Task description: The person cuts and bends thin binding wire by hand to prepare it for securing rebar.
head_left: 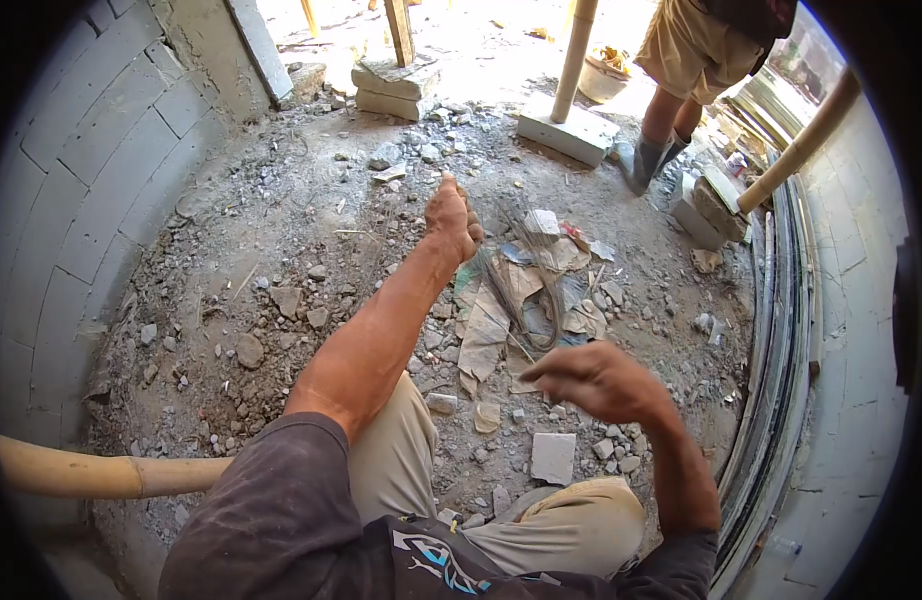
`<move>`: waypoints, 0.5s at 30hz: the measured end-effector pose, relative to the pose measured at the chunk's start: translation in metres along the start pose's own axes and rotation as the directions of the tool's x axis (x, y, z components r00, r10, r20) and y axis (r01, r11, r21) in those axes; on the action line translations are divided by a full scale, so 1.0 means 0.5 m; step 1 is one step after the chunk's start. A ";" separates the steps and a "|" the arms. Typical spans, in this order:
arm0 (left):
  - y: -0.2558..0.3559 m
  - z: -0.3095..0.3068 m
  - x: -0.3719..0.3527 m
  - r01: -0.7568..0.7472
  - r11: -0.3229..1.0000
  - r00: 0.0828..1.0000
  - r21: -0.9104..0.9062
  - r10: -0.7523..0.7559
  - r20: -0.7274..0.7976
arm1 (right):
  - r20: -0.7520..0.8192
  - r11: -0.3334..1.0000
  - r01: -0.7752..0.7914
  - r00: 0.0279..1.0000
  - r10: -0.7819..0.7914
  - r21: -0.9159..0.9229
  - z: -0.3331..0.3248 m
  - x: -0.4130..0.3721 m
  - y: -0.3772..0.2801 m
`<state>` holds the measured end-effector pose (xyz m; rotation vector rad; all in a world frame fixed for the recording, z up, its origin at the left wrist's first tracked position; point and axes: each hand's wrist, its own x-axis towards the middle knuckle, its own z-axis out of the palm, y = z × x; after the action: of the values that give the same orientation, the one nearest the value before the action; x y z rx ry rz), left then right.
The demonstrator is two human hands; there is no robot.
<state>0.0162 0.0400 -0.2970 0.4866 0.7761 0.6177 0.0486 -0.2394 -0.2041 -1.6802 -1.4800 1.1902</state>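
Note:
My left hand [451, 218] is stretched forward over the rubble, fingers curled into a fist with the thumb on top. Whatever it grips, if anything, is too fine or hidden to make out. Nearer my knees, my right hand [596, 383] is bent inward with its fingers pressed together and pointing left; its fingertips are slightly blurred. Between and beyond the hands lies a bent bundle of thin wire [556, 305], curved like a U. Under it are torn pieces of brown paper [484, 335]. A square pale block piece [553, 458] rests just before my right knee.
Grey block walls [106, 150] stand on both sides. Long strips [776, 330] lie along the right wall. Bamboo poles [579, 60] stand on blocks [569, 135], and another bamboo pole [111, 470] crosses at left. A person in boots [641, 165] stands at the back right, near a bucket [603, 80].

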 end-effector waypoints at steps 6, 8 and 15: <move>0.002 0.050 -0.095 0.019 0.998 0.979 0.067 -0.032 0.201 | -0.475 0.866 -0.442 0.830 0.294 -0.235 -0.064 0.060 0.309; 0.011 0.040 -0.087 0.000 0.998 0.992 0.064 -0.008 0.125 | -0.666 0.953 -0.211 0.682 0.303 0.217 -0.140 0.062 0.252; 0.027 0.002 -0.010 0.022 0.999 1.000 -0.041 -0.022 0.004 | 0.253 0.984 -0.027 0.967 -0.018 0.174 -0.012 0.056 0.006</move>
<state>0.0097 0.0464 -0.2858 0.4409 0.7633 0.6109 0.0546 -0.2119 -0.2108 -1.4551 -1.4687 1.5388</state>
